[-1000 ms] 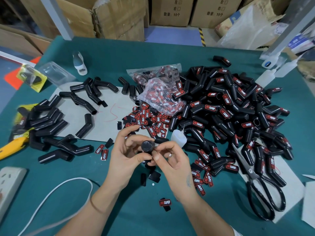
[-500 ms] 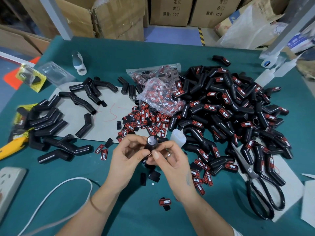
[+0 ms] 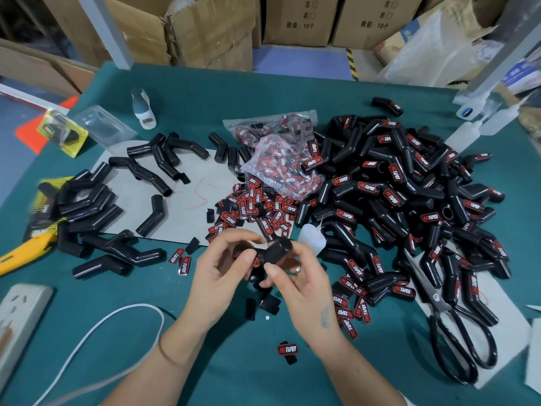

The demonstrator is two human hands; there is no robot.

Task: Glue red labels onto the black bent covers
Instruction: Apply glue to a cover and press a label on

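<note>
Looking down from the head cam, which is the only view, so everything comes from this one shot.

Progress-wise, I'd say it's past the halfway mark. The big pile of labelled covers (image 3: 409, 200) on the right side of the desk (image 3: 263, 95) is way larger than what's left, and nearly every piece facing up there shows a red label. On the left sit the unlabelled covers (image 3: 96, 209), a much smaller bunch, some on the grey sheet (image 3: 187, 206) and some spilling off it toward the yellow knife (image 3: 20, 253). So that's the remaining work as far as I can tell, maybe a few dozen.

Supplies look fine: a heap of loose red labels (image 3: 257, 206) lies mid-desk, just in front of the plastic bag (image 3: 281, 171) that holds more. A small glue bottle (image 3: 311, 237) stands just right of the hands.

Current piece: one black bent cover (image 3: 273, 253) is held up between both hands, above the desk and near the label heap. The left hand (image 3: 222, 276) has its fingers curled round the left end, thumb on the front. The right hand (image 3: 295, 276) pinches the other end, thumb pressing from below. There's a bit of red peeking out under the cover, but I can't tell if a label is already stuck on or just being lined up.

Scissors (image 3: 456, 326) lie off to the right, untouched.
</note>
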